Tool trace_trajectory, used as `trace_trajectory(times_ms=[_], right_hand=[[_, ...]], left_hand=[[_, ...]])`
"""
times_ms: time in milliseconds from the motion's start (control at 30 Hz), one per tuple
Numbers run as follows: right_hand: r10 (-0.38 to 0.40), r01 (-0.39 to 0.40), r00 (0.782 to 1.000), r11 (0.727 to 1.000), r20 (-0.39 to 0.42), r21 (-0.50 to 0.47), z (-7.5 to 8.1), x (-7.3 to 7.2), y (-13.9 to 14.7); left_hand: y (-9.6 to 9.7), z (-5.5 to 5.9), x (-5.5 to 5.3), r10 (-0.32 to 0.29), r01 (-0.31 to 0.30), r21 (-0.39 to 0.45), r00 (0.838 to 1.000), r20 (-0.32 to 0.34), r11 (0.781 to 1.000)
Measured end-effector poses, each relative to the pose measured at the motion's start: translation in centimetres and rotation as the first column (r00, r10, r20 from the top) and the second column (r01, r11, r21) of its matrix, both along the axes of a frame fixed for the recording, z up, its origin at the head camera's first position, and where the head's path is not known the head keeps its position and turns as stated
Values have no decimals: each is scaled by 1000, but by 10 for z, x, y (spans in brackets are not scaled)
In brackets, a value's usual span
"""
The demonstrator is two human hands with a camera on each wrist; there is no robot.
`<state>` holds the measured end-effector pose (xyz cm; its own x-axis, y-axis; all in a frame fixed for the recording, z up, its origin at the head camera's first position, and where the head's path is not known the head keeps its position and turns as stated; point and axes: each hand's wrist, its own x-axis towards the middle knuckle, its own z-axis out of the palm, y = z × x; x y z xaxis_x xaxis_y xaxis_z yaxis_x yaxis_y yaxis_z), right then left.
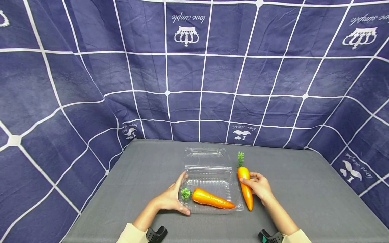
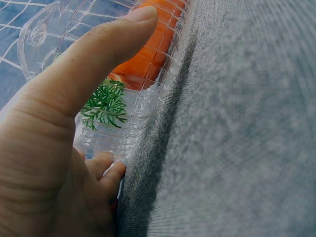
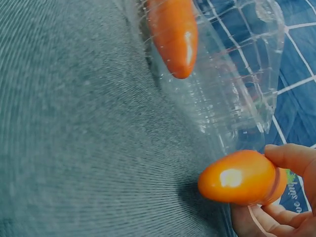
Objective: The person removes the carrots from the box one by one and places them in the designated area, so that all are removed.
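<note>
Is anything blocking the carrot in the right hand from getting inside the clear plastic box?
Only the right wall of the clear plastic box stands between. Its lid is open at the far side; another carrot lies inside, near the front.

Booth, apparently: cloth (image 1: 225, 74) around table (image 1: 310, 189)

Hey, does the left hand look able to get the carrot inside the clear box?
Probably yes: the left hand holds the clear box, whose lid is open, leaving the carrot inside uncovered, though letting go first seems needed.
</note>
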<state>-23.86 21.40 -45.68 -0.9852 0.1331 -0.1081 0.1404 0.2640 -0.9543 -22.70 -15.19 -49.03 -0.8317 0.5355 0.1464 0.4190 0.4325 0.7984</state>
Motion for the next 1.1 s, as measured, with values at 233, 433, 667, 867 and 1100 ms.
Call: trace_trajectory(times_ms=[233, 433, 667, 867, 1100], right_hand=[[-12, 18, 999, 994, -49, 111, -4, -1, -2], [-20, 38, 997, 965, -72, 258, -7, -2, -2], [-20, 49, 997, 923, -80, 382, -9, 0, -1], [-11, 47, 996, 904, -87, 425, -8, 0, -1], [4, 45, 994, 888, -107, 458, -7, 1, -1]], left_hand=[[0, 0, 0, -1, 1, 6, 1000, 1, 1000], [0, 0, 0, -1, 1, 9, 1000, 0, 1000], [0, 0, -1, -6, 6, 5, 1000, -7, 1000], [1, 1, 0, 2, -2, 8, 1000, -11, 1000], [1, 1, 1, 6, -6, 5, 1000, -11, 1000]])
